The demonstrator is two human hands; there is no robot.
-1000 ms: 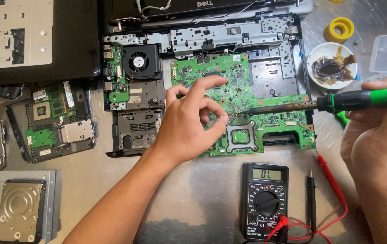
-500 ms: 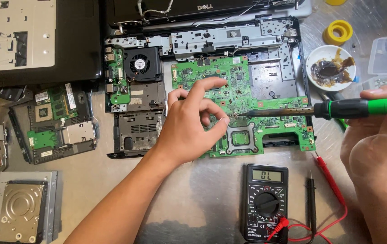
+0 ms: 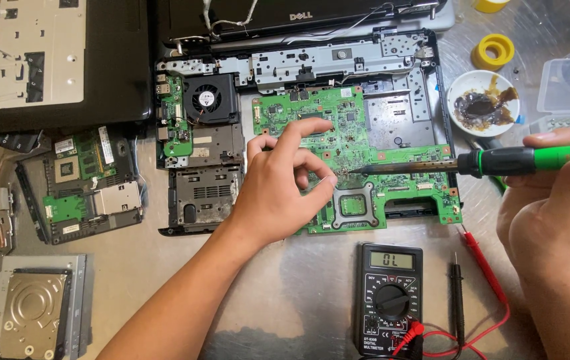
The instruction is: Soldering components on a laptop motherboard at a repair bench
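One green soldering iron (image 3: 531, 161) lies gripped in the right hand (image 3: 558, 200), its tip on the one green motherboard (image 3: 365, 153) inside the opened laptop base. The left hand (image 3: 285, 190) rests on that board – fingers loosely curled, holding nothing. One multimeter (image 3: 389, 297) with two probes, one red and one black, sits on the worktop (image 3: 298, 293).

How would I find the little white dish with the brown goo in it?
Start at the big green circuit board in the opened laptop and look past its upper right corner. The small round white dish sits there on the metal table, just below a yellow tape roll. It alone holds dark brown paste.
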